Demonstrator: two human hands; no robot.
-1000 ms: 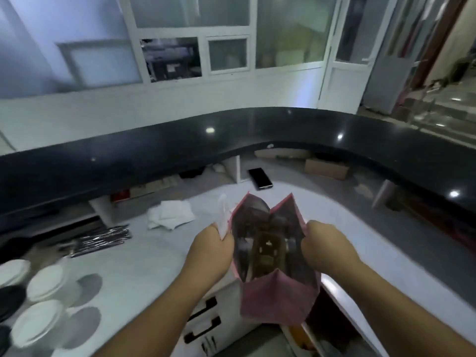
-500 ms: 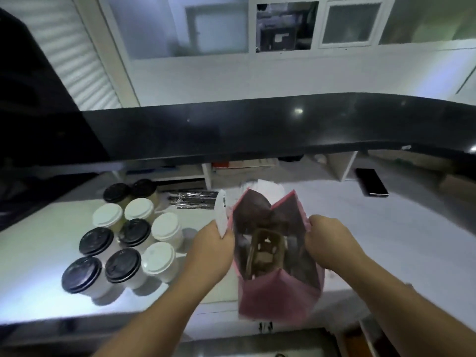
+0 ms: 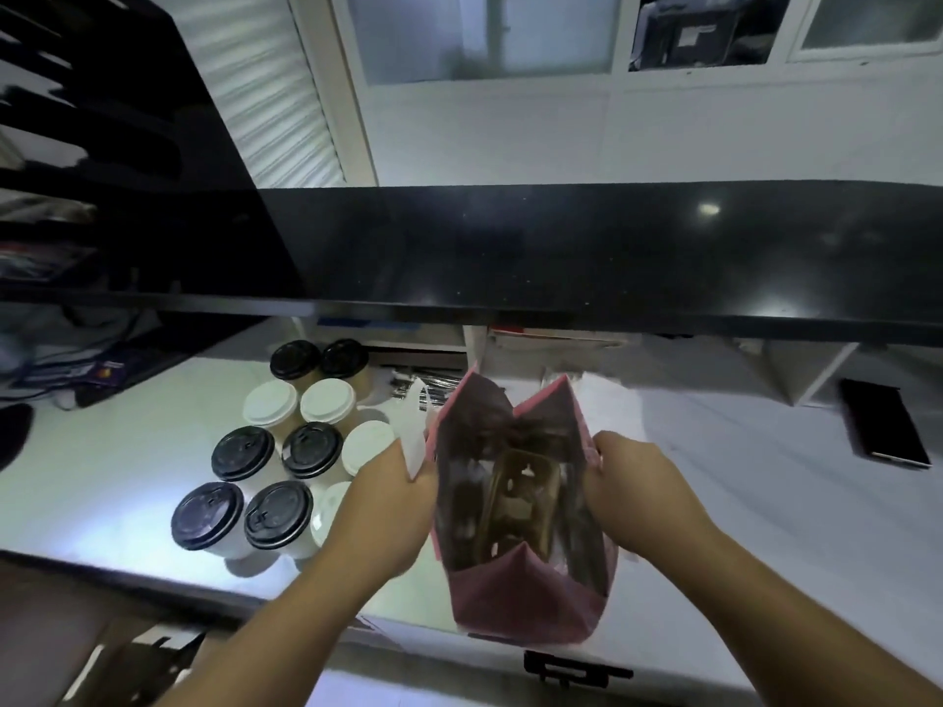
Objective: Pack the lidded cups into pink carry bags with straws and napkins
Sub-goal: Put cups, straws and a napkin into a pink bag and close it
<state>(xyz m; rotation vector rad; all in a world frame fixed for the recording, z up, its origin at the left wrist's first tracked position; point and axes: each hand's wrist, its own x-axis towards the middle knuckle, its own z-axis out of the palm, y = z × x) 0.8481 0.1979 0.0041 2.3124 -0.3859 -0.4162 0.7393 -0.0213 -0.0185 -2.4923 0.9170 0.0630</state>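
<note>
A pink carry bag (image 3: pixel 525 599) stands open at the front edge of the white counter (image 3: pixel 102 482). A brown cardboard cup holder (image 3: pixel 518 507) lies inside it. My left hand (image 3: pixel 393 497) grips the bag's left rim together with a white handle strip (image 3: pixel 416 436). My right hand (image 3: pixel 633 482) grips the right rim. Several lidded cups stand in a cluster to the left, some with black lids (image 3: pixel 278 515), some with white lids (image 3: pixel 326 400). Wrapped straws (image 3: pixel 433 382) lie behind the bag. White napkins (image 3: pixel 607 400) show behind its right side.
A black raised countertop (image 3: pixel 561 247) runs across the back, overhanging the work surface. A dark phone (image 3: pixel 885 423) lies at the right. Dark clutter (image 3: pixel 92 375) sits at the far left. A drawer handle (image 3: pixel 576 671) shows below the counter edge.
The view has swung left, bringing the cup cluster into sight. Both hands keep holding the bag's rims open; the bag stays between them.
</note>
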